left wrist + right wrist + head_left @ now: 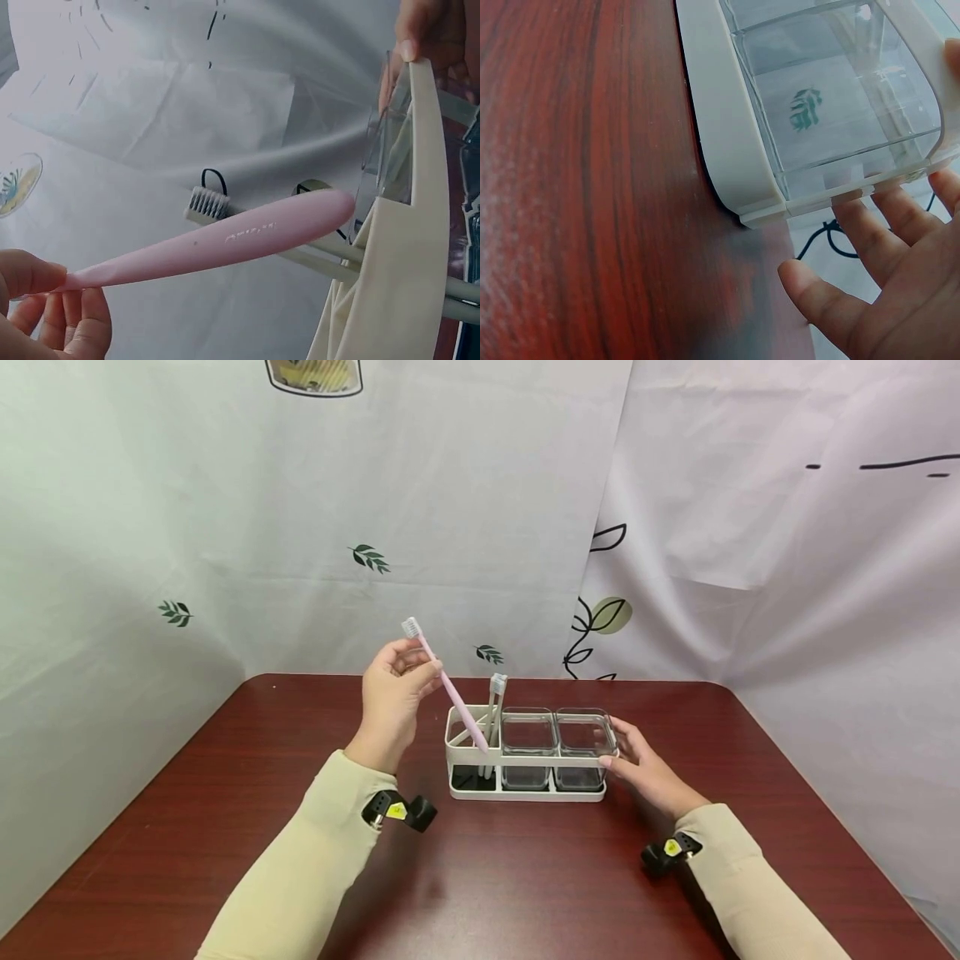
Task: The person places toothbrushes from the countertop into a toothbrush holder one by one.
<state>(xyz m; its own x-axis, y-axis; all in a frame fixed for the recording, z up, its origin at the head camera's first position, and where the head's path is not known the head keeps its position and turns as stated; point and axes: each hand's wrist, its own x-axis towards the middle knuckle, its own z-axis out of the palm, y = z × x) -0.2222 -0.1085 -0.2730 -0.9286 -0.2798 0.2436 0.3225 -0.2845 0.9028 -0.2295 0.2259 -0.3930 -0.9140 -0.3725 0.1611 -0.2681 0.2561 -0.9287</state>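
My left hand pinches a pink toothbrush near its neck between thumb and fingers. The brush slants with its white bristles up and its handle end down, overlapping the front rim of a white toothbrush holder in the head view. At the holder's right end, my right hand grips the frame, thumb on the front rim and fingers along the side. Two pale toothbrushes stand bristles up in the left compartment. Two clear square cups sit in the middle and right slots.
The holder stands on a dark red wooden table. Behind it hangs a white cloth printed with leaves. Each wrist carries a small black camera on a strap over a cream sleeve.
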